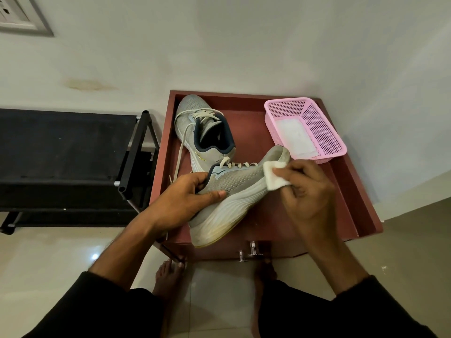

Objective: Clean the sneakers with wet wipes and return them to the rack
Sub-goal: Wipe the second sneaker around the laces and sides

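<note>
My left hand (185, 198) grips a grey mesh sneaker (234, 189) at its collar, with the thumb on its side. The shoe is tilted, its toe raised toward the right and its white sole facing me. My right hand (307, 191) pinches a folded white wet wipe (273, 175) against the sneaker near the toe. The second grey sneaker (202, 128), with a dark blue lining and loose laces, lies on the red-brown tray top (341, 191) behind the first one.
A pink perforated basket (317, 123) with white wipes inside sits at the tray's back right. The black shoe rack (68, 152) stands to the left against the white wall. My bare feet (168, 274) rest on the glossy tiled floor below the cabinet's metal handle (251, 251).
</note>
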